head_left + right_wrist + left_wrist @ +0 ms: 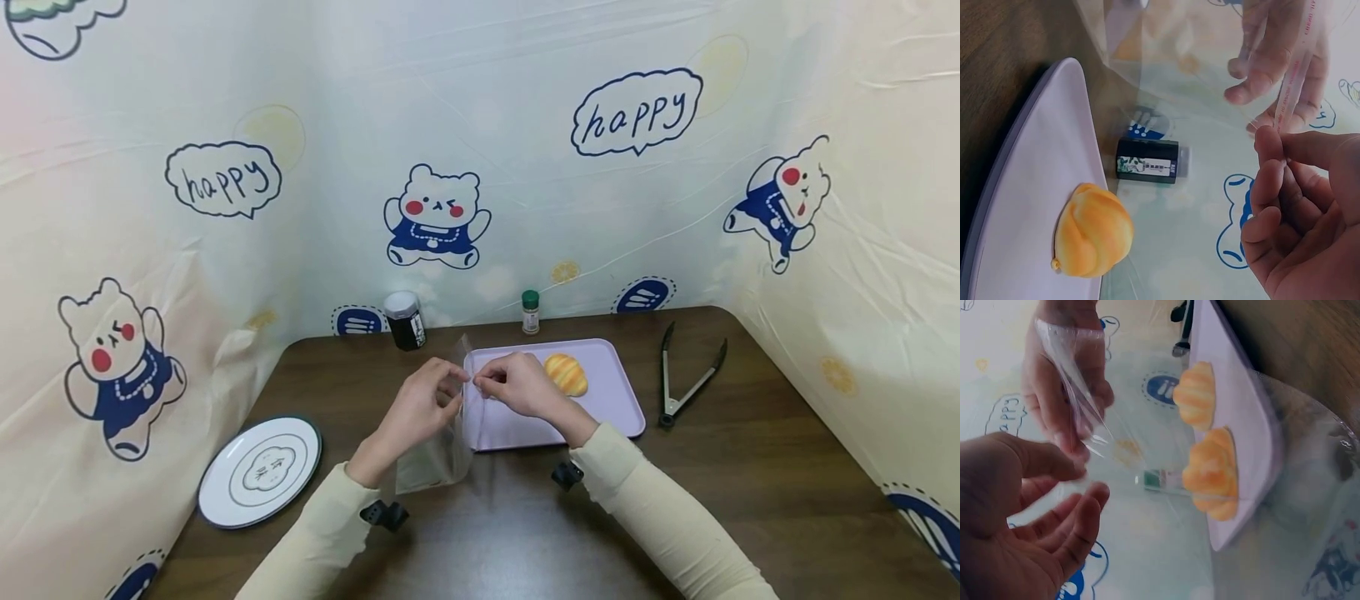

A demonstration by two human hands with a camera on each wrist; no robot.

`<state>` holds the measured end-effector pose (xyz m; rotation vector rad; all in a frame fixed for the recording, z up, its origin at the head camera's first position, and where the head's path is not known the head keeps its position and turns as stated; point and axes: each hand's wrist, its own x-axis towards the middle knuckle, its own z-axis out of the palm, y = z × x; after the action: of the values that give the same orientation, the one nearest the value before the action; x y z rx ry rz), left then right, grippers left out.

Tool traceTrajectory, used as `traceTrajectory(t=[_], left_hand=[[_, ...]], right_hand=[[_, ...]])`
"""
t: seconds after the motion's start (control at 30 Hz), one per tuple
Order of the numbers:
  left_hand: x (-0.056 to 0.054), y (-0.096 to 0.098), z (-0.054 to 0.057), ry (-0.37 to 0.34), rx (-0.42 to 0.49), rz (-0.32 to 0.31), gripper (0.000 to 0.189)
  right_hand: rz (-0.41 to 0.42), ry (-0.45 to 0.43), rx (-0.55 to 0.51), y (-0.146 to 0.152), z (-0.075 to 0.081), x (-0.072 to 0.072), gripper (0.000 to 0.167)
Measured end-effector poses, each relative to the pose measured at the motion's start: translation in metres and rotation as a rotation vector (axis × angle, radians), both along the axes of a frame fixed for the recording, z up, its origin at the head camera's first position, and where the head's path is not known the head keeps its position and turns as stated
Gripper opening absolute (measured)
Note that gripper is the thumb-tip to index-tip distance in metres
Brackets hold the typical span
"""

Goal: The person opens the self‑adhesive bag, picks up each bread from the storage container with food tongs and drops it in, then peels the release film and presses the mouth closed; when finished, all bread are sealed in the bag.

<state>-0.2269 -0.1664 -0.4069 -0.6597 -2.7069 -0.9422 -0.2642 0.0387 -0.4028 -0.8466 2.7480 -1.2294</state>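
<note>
A clear plastic bag point(435, 458) stands between my hands, its lower part by the table top. My right hand point(517, 385) pinches the bag's edge strip, which carries red print in the right wrist view. My left hand point(423, 400) is at the same edge, fingers bent and spread; the left wrist view shows a gap between thumb and fingertips. Behind the bag lies a lilac tray point(517, 433). One shell-shaped bread roll point(566, 375) shows on it from the head; the left wrist view has two, one a twisted bread roll point(1211, 478).
A white plate point(225, 475) with a dark rim lies at the left. Black-tipped tongs point(678, 404) lie spread right of the tray. At the back stand a dark jar point(407, 325) with a pale lid and a green-capped shaker point(531, 315). Printed cloth hangs round the table.
</note>
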Motion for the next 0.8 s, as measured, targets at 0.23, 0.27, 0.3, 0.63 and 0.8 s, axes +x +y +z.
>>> traceTrajectory(t=[0.23,0.27,0.3,0.63,0.8], left_hand=[[0.003,0.010,0.009,0.094,-0.157,0.147,0.019],[0.003,0.012,0.010,0.099,-0.182,0.172,0.018],[0.003,0.013,0.010,0.099,-0.207,0.197,0.017],[0.001,0.017,0.014,0.077,-0.317,0.271,0.025],[0.000,0.015,0.019,0.029,-0.393,0.310,0.021]], right_hand=[[-0.015,0.044,-0.001,0.002,-0.001,0.000,0.014],[-0.017,0.051,0.002,0.002,-0.002,0.000,0.014],[-0.020,0.056,0.006,0.002,-0.002,0.000,0.014],[-0.065,0.060,0.044,0.002,-0.006,-0.002,0.017],[-0.097,0.064,0.058,0.003,-0.007,-0.003,0.015]])
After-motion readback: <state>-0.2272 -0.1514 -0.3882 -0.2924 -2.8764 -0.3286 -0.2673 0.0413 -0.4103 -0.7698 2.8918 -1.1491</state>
